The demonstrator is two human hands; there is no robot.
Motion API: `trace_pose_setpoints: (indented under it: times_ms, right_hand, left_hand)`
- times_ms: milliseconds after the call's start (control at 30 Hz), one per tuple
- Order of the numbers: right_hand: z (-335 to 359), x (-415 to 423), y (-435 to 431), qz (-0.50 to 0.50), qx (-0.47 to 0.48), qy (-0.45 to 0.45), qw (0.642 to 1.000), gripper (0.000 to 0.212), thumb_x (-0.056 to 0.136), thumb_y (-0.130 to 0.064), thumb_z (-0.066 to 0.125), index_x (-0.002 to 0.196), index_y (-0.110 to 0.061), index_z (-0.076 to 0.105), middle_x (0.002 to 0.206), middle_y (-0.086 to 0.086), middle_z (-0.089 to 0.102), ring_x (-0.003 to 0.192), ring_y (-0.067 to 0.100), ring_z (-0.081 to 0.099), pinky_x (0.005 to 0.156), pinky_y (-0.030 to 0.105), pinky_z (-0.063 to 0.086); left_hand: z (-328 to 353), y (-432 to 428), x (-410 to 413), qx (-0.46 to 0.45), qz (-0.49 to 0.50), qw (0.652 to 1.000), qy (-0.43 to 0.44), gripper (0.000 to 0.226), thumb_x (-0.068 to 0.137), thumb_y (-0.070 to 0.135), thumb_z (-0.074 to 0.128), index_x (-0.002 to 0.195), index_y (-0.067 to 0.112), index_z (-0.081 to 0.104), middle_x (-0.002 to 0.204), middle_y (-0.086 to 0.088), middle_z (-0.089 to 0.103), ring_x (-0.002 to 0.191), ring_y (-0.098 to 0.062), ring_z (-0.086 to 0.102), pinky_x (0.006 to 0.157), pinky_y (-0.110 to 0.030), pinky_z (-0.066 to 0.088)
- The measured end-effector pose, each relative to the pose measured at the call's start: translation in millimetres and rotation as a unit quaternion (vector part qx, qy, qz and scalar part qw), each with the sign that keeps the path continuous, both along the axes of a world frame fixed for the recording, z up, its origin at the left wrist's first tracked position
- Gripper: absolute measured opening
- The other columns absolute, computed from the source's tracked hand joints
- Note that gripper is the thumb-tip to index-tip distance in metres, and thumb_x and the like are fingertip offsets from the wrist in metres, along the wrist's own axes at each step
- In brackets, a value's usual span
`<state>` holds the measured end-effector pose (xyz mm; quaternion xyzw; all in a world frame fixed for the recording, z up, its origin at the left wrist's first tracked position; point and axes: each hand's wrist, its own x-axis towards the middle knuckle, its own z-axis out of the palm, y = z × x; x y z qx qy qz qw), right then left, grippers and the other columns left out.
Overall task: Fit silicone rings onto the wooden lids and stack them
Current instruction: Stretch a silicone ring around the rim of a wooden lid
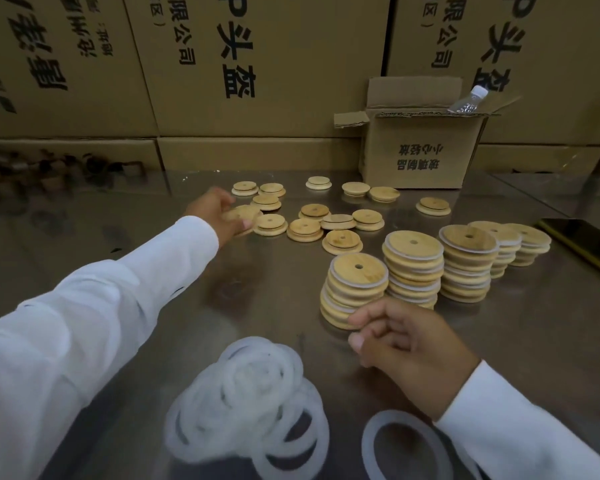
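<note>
My left hand (219,211) is out across the counter (194,292), fingers curled round one lid (245,218) at the edge of the loose lids (305,230). My right hand (407,348) hovers just beside the nearest of the ringed stacks (357,275), fingers loosely curled, nothing in them. The rings (250,393) sit heaped close to me, with a single ring (395,415) lying apart by my right sleeve.
</note>
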<state>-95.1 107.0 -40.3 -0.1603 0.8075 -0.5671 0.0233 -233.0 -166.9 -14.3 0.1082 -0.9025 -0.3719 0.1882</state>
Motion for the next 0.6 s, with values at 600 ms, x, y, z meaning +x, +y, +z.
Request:
trace_pose_setpoints:
  times_ms: [600]
  right_hand:
    - [11.6,-1.0,9.4,-0.082,-0.111,-0.046,0.989,0.006,0.083,-0.021,0.064,0.089,-0.018,0.065,0.069,-0.004,0.07,0.072,0.014,0.065,0.075,0.034,0.052]
  left_hand:
    - [-12.6,138.7,165.3,0.112,-0.235,0.961,0.096,0.065,0.065,0.019,0.082,0.112,0.037,0.041,0.116,0.014,0.053,0.108,-0.001,0.05,0.084,-0.003,0.038]
